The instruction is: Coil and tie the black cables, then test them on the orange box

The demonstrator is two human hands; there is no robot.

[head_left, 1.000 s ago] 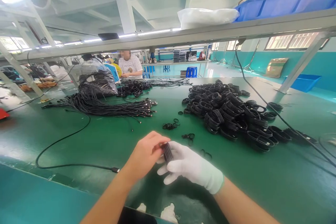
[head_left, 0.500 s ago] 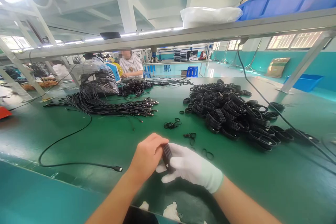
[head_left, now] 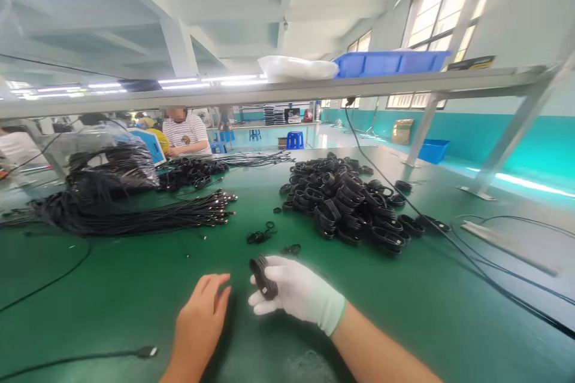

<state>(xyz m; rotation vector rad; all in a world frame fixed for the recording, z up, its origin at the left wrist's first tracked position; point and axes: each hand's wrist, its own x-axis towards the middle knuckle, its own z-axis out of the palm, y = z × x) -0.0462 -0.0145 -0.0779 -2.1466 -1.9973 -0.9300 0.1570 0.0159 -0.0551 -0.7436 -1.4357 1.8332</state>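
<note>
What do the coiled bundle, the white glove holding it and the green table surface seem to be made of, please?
Coiled bundle: black cable, probably plastic- or rubber-sheathed; smooth, slightly shiny loops. Glove on the right hand: likely knitted fabric, matte white, with a green cuff edge. Table surface: seemingly a rubber or vinyl mat; glossy green, reflecting light.

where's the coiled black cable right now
In the head view, low and centre: the coiled black cable sits gripped in the gloved right hand, just right of the open bare left hand and nearer than the big pile of coils.
</note>
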